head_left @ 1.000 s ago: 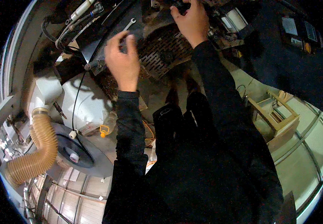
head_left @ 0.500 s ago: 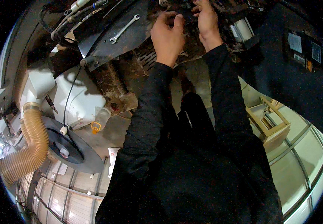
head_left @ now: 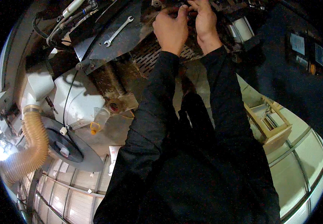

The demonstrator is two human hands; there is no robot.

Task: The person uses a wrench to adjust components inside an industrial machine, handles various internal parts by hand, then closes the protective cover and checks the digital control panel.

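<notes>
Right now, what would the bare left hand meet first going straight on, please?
The left hand would likely meet the dark, grimy metal machinery at the picture's top edge; the bare right hand is close beside, and depth is unclear.

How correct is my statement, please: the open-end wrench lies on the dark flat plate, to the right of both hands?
The side is wrong: in the head view, the open-end wrench lies to the left of both the left hand and the right hand. It does lie on the dark flat plate, as you say.
</notes>
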